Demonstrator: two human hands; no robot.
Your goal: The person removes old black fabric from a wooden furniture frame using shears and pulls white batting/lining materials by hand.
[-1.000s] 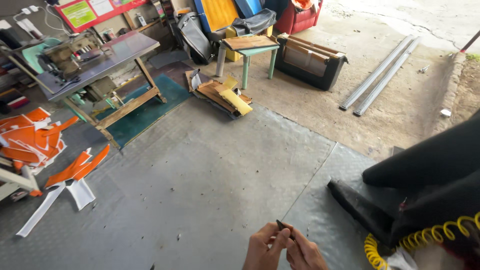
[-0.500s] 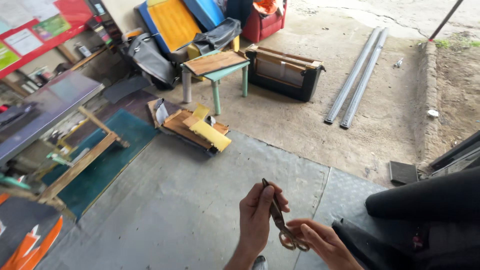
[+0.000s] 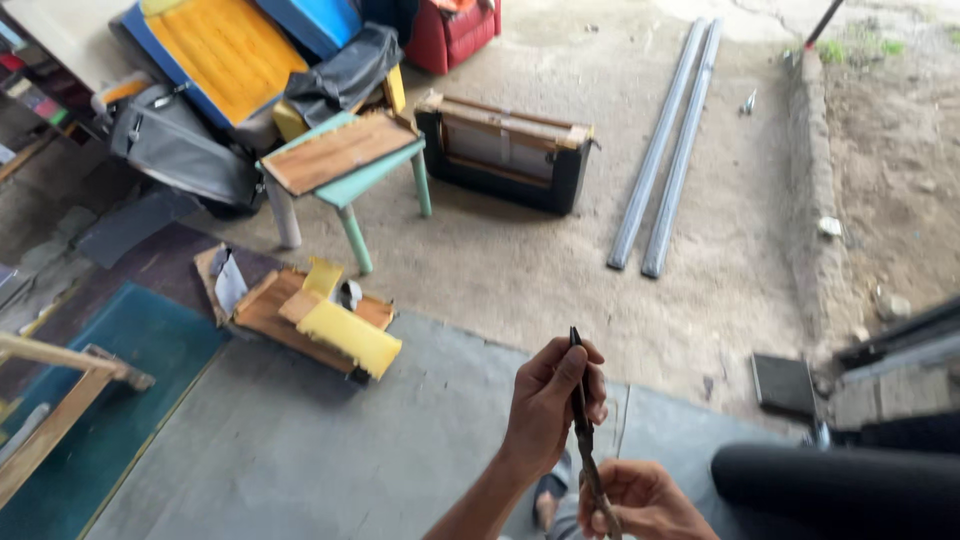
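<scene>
Rusty, slender scissors stand upright, gripped by left hand and right hand.

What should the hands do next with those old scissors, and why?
Probably slide the left hand off the scissors before opening them. Its fingers wrap the shut blades, whose tip points up, while the right hand grips the handle end below.
</scene>
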